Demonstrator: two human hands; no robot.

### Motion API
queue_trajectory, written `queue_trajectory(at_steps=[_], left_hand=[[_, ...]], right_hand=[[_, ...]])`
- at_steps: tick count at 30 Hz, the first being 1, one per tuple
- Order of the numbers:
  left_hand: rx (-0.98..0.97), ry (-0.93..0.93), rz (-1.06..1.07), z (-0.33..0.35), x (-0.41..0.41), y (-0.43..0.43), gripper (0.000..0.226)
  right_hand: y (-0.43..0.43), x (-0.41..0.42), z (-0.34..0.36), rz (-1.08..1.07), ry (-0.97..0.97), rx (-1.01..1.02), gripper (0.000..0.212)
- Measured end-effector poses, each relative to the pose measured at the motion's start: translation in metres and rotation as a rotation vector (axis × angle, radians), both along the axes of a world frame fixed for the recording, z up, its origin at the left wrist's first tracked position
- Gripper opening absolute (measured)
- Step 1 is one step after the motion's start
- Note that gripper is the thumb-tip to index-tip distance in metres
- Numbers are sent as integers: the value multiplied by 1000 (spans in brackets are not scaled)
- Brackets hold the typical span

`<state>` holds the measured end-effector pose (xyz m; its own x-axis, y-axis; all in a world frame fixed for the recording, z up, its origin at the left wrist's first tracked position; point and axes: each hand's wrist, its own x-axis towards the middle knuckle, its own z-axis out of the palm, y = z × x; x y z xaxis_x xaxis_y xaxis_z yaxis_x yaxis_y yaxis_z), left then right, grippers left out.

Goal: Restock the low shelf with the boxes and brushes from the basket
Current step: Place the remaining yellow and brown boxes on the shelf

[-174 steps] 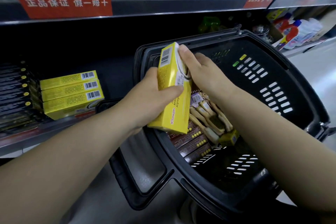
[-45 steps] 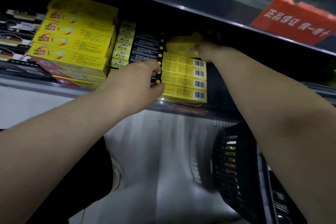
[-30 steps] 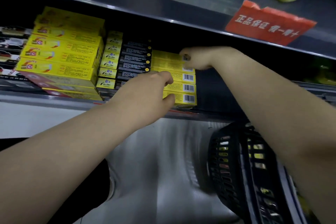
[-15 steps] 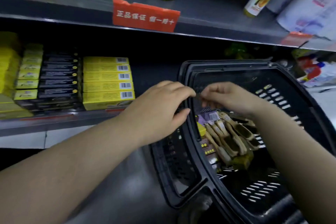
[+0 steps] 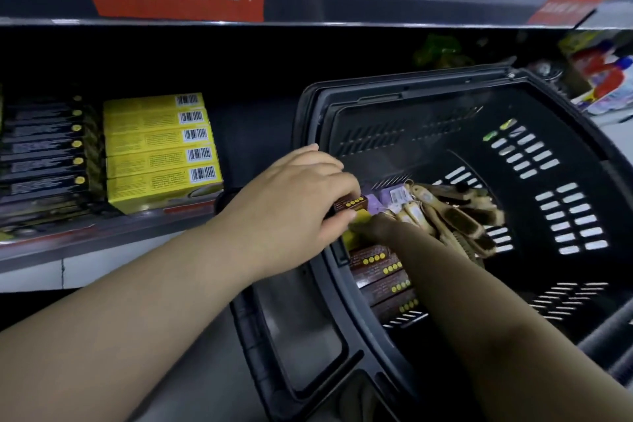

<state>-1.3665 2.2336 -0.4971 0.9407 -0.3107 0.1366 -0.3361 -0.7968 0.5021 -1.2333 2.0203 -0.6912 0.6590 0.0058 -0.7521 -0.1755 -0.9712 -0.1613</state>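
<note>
Basket (image 5: 565,134), black slotted plastic, holds brown dotted boxes (image 5: 380,271), tagged wooden brushes (image 5: 459,216) and a yellow box (image 5: 350,237). Left hand (image 5: 294,202) pinches a brown box (image 5: 351,205) by its end. Right hand (image 5: 376,228) is mostly hidden, grip unclear. Low shelf (image 5: 102,243) carries stacked yellow cartons (image 5: 161,151).

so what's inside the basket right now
In the basket: stacked brown boxes, a yellow box, purple packs and bundled brushes. The left hand pinches the top brown box; the right hand covers part of the yellow one. Anything beneath the brushes is hidden.
</note>
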Motion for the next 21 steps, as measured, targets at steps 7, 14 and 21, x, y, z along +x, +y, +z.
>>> queue_trajectory(at_steps=[7,14,21], left_hand=[[-2,-29,13,-3,3,-2,30],[-116,-5,56,-4,2,-2,32],[-811,201,280,20,-6,-3,58]], right_hand=[[7,9,7,-487,-22,306,40],[8,17,151,-189,8,685,34],[32,-20,279,22,-129,894,47]])
